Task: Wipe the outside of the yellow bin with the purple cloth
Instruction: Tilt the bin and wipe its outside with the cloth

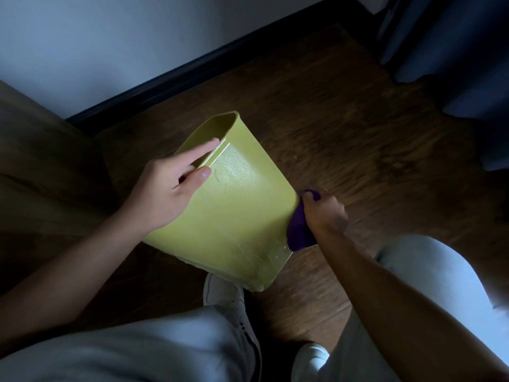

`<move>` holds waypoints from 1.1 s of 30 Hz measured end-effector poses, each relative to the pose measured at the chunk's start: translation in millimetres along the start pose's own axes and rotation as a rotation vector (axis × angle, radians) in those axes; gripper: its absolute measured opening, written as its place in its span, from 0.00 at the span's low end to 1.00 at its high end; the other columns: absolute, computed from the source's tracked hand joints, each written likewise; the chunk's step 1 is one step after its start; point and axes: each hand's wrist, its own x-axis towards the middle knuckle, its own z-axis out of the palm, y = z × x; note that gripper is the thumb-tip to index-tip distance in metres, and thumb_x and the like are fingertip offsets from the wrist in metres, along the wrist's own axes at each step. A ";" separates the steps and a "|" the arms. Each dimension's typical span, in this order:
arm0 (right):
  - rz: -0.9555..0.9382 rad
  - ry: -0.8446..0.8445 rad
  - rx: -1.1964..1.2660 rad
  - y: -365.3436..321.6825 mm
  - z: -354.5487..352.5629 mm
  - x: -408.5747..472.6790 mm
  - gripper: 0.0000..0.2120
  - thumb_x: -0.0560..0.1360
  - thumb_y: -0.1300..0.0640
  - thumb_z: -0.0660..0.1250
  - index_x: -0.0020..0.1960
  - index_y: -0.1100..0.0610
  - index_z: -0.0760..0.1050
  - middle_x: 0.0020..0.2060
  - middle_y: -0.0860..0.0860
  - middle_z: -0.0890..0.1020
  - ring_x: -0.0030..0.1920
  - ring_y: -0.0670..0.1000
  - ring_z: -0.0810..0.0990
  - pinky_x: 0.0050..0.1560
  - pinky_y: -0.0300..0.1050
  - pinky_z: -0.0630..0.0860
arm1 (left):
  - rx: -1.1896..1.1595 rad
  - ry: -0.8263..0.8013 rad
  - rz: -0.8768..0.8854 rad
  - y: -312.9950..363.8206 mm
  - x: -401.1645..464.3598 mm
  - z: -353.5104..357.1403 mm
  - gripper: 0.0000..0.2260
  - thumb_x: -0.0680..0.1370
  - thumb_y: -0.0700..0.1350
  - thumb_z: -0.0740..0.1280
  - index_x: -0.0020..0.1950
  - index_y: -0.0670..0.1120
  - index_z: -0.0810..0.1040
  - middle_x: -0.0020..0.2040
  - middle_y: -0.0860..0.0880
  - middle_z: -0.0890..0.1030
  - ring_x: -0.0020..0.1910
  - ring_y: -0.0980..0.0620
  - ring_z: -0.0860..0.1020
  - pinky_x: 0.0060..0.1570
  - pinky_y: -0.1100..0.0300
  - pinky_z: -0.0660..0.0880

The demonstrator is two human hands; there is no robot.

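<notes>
The yellow bin (pixel 234 210) is tilted over the wooden floor, its open mouth pointing up and away, its base low near my shoe. My left hand (pixel 165 191) grips the bin at its rim, fingers over the edge and thumb on the broad outer face. My right hand (pixel 323 213) is closed on the purple cloth (pixel 298 230), which is pressed against the bin's right side wall. Part of the cloth is hidden behind the hand. Streaks show on the lower part of the bin's face.
A wooden floor (pixel 344 128) lies under the bin, with a dark skirting board and pale wall (pixel 110 42) behind. Brown furniture (pixel 41 166) stands at the left and dark curtains (pixel 454 56) at the upper right. My knees and white shoes (pixel 224 296) are below the bin.
</notes>
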 end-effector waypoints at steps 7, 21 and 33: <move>-0.417 0.099 0.429 -79.9 -56.8 -31.7 0.21 0.77 0.41 0.65 0.67 0.48 0.70 0.50 0.46 0.81 0.49 0.53 0.83 0.52 0.54 0.82 | 0.098 -0.033 0.063 3.8 4.3 -3.1 0.23 0.84 0.44 0.64 0.79 0.53 0.68 0.26 0.54 0.61 0.24 0.54 0.61 0.25 0.55 0.60; -0.576 0.188 0.335 -94.7 -7.3 -25.0 0.21 0.79 0.49 0.57 0.67 0.48 0.78 0.62 0.52 0.79 0.58 0.56 0.80 0.55 0.49 0.77 | 0.148 0.035 0.098 1.6 4.7 -3.0 0.20 0.84 0.44 0.65 0.77 0.49 0.72 0.26 0.55 0.60 0.25 0.53 0.62 0.24 0.60 0.57; -0.033 0.079 0.091 2.7 23.5 -11.9 0.18 0.83 0.50 0.57 0.65 0.59 0.77 0.59 0.62 0.78 0.57 0.62 0.78 0.56 0.56 0.75 | 0.051 0.027 0.045 -4.4 4.7 -3.4 0.19 0.84 0.45 0.64 0.77 0.52 0.71 0.27 0.56 0.66 0.25 0.55 0.60 0.25 0.62 0.56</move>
